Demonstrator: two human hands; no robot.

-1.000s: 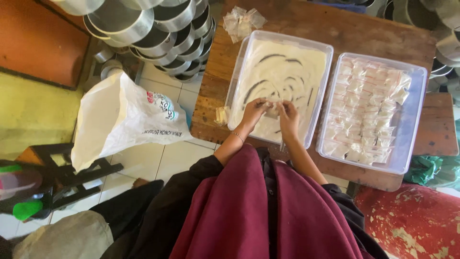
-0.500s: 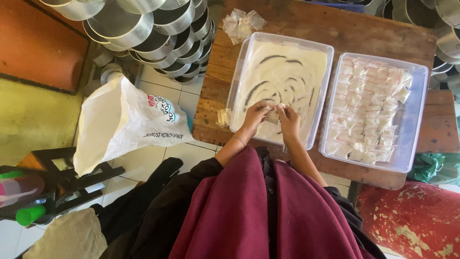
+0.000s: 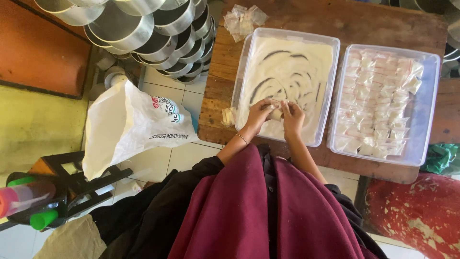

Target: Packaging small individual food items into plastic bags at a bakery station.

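Worn brown planks make up the wooden table (image 3: 364,24) that stands on a pale tiled floor, and two clear plastic tubs sit side by side on it. At the near edge of the left tub (image 3: 286,84), which holds a layer of white powder with dark bare streaks scraped through it, the person's two hands meet. The left hand (image 3: 258,116) and the right hand (image 3: 293,117) are closed together on one small packet (image 3: 276,113), fingers pinched around it just above the powder; whether it is being filled or sealed cannot be told. The right tub (image 3: 385,103) is nearly covered with small filled packets laid in rows, too many and too overlapped to count, so a large share of the packing looks done, while the powder remaining in the left tub suggests a good deal is left. One finished-looking packet (image 3: 228,115) lies on the table just beside the left tub, and one loose heap of empty clear bags (image 3: 243,19) rests at the far edge. One white sack (image 3: 129,125) sits open on the floor to the left, near a stack of round metal tins (image 3: 143,33), more than a dozen, nested in rows.
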